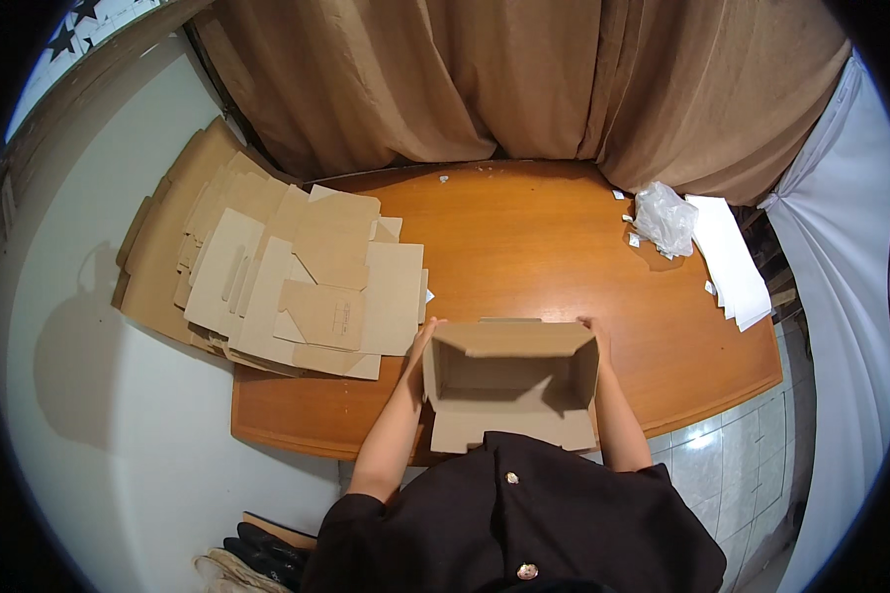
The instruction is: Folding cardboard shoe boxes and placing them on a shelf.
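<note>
A brown cardboard box [509,378] stands at the table's near edge, right in front of my body. Its open side faces me, with one flap along the top and another folded down toward my dark shirt. My left hand [426,341] is pressed along the box's left wall, its fingers partly hidden behind the cardboard. On the opposite wall, my right hand [595,339] grips near the upper right corner, fingertips showing at the edge. The inside of the box shows bare cardboard, with shadow across the back.
Flattened cardboard boxes [396,296] lie piled on the left of the wooden table [524,247], leaning up against the wall. At the right are a crumpled clear plastic bag [666,219], white paper sheets [730,262] and small white scraps. Brown curtains [415,79] hang behind.
</note>
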Action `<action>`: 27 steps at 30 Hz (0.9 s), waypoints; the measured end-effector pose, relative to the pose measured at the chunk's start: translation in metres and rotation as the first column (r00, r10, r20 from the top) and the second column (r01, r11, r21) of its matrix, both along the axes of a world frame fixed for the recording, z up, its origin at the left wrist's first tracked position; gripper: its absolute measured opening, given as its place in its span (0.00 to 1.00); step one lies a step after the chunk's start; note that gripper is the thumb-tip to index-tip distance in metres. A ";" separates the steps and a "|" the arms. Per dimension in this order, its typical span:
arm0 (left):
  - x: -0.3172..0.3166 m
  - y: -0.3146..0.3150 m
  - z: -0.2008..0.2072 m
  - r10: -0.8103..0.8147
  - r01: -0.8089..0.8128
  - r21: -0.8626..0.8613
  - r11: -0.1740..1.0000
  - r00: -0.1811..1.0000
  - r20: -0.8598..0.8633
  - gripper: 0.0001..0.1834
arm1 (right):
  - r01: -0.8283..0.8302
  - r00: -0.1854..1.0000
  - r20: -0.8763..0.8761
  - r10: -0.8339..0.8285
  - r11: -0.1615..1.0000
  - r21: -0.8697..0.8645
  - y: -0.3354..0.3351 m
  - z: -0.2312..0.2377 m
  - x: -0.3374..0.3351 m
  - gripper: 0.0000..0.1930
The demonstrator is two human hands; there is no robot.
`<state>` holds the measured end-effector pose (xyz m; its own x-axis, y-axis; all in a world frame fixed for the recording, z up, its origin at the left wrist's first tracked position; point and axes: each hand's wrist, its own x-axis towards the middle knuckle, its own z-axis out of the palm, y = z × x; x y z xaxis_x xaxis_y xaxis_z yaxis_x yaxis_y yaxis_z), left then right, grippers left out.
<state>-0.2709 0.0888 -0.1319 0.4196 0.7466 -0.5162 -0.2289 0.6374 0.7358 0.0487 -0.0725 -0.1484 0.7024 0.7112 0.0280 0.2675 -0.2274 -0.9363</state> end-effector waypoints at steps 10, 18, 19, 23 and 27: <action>-0.044 -0.031 0.055 -0.020 0.055 0.300 0.952 0.993 -0.119 0.38 | -0.022 0.742 -0.654 0.147 0.980 0.195 -0.032 0.078 -0.020 0.32; -0.026 -0.051 0.084 0.027 0.029 0.620 0.784 0.996 -0.081 0.37 | -0.136 0.832 -0.516 0.202 0.977 0.163 -0.002 0.078 -0.038 0.37; -0.027 -0.051 0.084 0.071 -0.031 0.625 0.780 0.997 -0.040 0.32 | -0.080 0.784 -0.582 0.214 0.966 0.248 -0.003 0.073 -0.032 0.37; -0.047 -0.049 0.077 0.049 0.061 0.764 0.642 0.991 -0.121 0.26 | -0.227 0.906 -0.310 0.289 0.949 0.220 -0.010 0.077 -0.036 0.42; -0.050 -0.057 0.102 -0.034 0.328 0.858 0.395 0.939 -0.343 0.23 | -0.350 0.935 0.048 0.352 0.936 -0.045 -0.013 0.105 -0.049 0.45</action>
<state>-0.3210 0.0318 -0.0300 0.5836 0.7547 0.2998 0.0723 -0.4160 0.9065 -0.0004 -0.0860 -0.0431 0.4063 0.9133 0.0292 0.3861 -0.1426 -0.9114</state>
